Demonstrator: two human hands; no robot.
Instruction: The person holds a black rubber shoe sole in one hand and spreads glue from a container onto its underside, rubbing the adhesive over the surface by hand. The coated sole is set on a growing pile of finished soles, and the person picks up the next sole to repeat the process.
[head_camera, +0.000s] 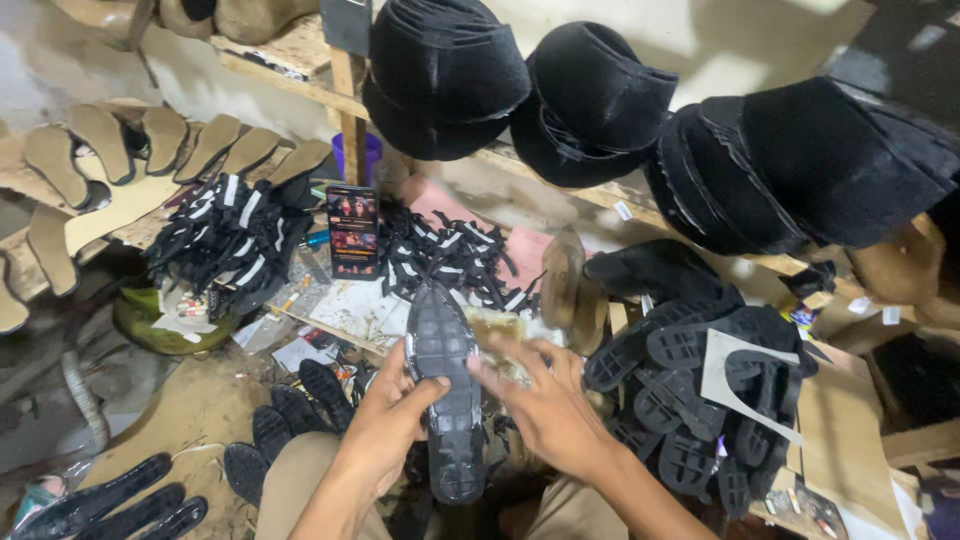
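Left hand is closed around a black shoe sole, thumb across the tread, fingers wrapped on the left edge & underside. The sole sits tread-up over the person's lap, toe pointing away, w/ heel end near the knees. Whether a shoe upper sits under it can't be told; only the tread face shows.

Right hand is half-open, fingers spread, fingertips at the sole's right edge near the toe. It also seems to touch a yellowish piece just beside the sole; can't tell if it grips it or only rests on it.

Progress, as a judgement: one sole is in hand & being pressed or aligned, so this unit looks mid-step, not finished. Much looks left: a big pile of black soles lies to the right w/ a grey card pattern on top, more loose soles sit on the floor by the left knee, & a heap of black straps w/ white tags waits on the bench. Tan insoles line the shelf at upper left, untouched. Black stacked uppers hang above. A phone stands propped on the bench behind the sole.
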